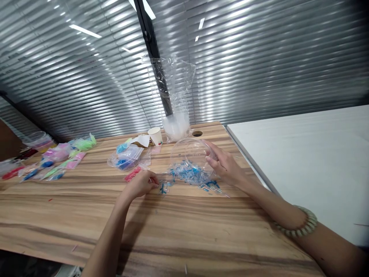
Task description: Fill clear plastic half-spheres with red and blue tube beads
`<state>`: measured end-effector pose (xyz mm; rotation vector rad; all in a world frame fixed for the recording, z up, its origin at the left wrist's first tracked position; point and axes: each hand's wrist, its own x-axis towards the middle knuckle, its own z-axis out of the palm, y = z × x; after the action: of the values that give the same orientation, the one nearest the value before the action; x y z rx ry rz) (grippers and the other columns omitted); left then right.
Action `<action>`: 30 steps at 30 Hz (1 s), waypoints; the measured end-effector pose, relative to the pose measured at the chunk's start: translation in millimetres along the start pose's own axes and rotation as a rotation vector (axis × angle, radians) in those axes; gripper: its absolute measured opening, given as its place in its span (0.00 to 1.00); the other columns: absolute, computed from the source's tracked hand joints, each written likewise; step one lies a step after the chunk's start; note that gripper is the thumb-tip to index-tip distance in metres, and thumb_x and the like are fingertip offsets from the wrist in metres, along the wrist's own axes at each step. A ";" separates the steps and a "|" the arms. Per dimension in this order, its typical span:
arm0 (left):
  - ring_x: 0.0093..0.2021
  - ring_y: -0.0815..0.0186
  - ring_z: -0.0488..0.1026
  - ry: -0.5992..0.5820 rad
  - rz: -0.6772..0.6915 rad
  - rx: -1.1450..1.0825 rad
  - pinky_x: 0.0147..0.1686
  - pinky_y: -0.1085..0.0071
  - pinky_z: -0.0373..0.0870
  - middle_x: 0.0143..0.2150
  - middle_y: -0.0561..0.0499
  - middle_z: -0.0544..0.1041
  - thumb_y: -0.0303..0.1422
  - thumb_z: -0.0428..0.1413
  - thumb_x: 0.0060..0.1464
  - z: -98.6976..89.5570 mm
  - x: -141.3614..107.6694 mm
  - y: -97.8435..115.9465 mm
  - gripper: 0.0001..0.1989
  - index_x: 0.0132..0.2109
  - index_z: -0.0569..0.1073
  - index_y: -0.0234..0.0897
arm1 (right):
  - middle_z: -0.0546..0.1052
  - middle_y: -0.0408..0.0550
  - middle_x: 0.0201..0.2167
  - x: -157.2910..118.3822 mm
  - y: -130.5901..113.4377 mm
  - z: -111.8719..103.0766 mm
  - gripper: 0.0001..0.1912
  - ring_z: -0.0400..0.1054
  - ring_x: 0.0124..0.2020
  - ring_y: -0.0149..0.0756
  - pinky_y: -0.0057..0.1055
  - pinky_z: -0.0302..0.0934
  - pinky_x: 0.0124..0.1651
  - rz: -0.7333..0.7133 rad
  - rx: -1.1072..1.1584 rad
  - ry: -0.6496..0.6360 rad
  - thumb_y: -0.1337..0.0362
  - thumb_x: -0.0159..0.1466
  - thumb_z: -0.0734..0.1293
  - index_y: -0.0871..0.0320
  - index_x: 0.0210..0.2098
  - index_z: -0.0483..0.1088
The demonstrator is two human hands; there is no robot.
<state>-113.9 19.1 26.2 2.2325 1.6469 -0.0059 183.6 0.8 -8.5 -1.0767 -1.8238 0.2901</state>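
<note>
A clear round plastic bowl stands tilted towards me, its mouth facing my side of the table. Small blue tube-shaped pieces lie in its lower part, and more blue pieces are scattered on the wood in front of it. My right hand grips the bowl's right rim, thumb and fingers closed around it. Left of the bowl, my left hand hovers low with fingers curled together, beside a few loose blue pieces. Whatever its fingertips hold is too small to make out. A packet of red pieces lies just behind it.
Behind the bowl, a clear plastic bag holds stacked clear containers, next to a paper cup. Several colourful packets lie at the left. A round cable hole is near the back edge. A white surface adjoins at right.
</note>
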 end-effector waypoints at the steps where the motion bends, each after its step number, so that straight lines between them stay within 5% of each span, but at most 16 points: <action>1: 0.31 0.62 0.72 0.004 0.013 -0.012 0.30 0.72 0.63 0.29 0.47 0.78 0.31 0.52 0.43 0.3 0.1 -0.4 0.09 0.29 0.77 0.35 | 0.75 0.52 0.41 0.0 -0.4 -0.2 0.30 0.70 0.42 0.42 0.40 0.63 0.46 -0.001 0.002 -0.003 0.49 0.65 0.54 0.57 0.62 0.56; 10: 0.29 0.63 0.72 0.104 0.059 0.010 0.28 0.71 0.62 0.26 0.49 0.77 0.28 0.53 0.44 1.4 0.2 -1.1 0.06 0.26 0.75 0.36 | 0.75 0.53 0.42 -0.2 -1.0 -0.5 0.30 0.69 0.43 0.44 0.41 0.62 0.47 0.005 0.002 -0.021 0.48 0.65 0.54 0.58 0.62 0.56; 17: 0.28 0.69 0.71 0.642 0.264 -0.246 0.30 0.74 0.65 0.27 0.53 0.75 0.27 0.49 0.52 1.2 4.0 20.7 0.06 0.31 0.70 0.36 | 0.74 0.54 0.44 0.3 -4.9 -1.8 0.31 0.69 0.42 0.43 0.39 0.62 0.45 0.009 0.006 -0.040 0.49 0.66 0.54 0.59 0.62 0.56; 21: 0.32 0.70 0.72 0.935 0.481 -0.187 0.32 0.75 0.68 0.30 0.52 0.75 0.25 0.49 0.56 13.8 3.9 34.6 0.06 0.34 0.70 0.36 | 0.74 0.54 0.44 0.1 -4.4 -0.2 0.31 0.69 0.42 0.42 0.40 0.62 0.45 -0.018 0.023 -0.054 0.49 0.66 0.53 0.59 0.62 0.56; 24: 0.32 0.70 0.71 0.981 0.672 -0.014 0.33 0.74 0.68 0.30 0.52 0.75 0.25 0.51 0.58 24.6 4.8 40.9 0.04 0.36 0.70 0.36 | 0.74 0.54 0.44 -0.4 -3.4 1.2 0.30 0.69 0.41 0.42 0.40 0.62 0.45 -0.037 0.031 -0.070 0.49 0.66 0.53 0.58 0.62 0.56; 30: 0.31 0.70 0.70 0.881 0.851 0.112 0.32 0.75 0.67 0.30 0.51 0.75 0.24 0.52 0.57 37.7 9.3 45.3 0.05 0.40 0.69 0.36 | 0.73 0.54 0.44 -1.2 -4.1 1.2 0.30 0.68 0.37 0.40 0.38 0.62 0.42 -0.056 0.033 -0.109 0.49 0.66 0.54 0.58 0.62 0.56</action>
<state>-61.2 5.3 2.0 3.0583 0.8129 1.2636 180.5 -2.3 -7.4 -1.0023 -1.9357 0.3501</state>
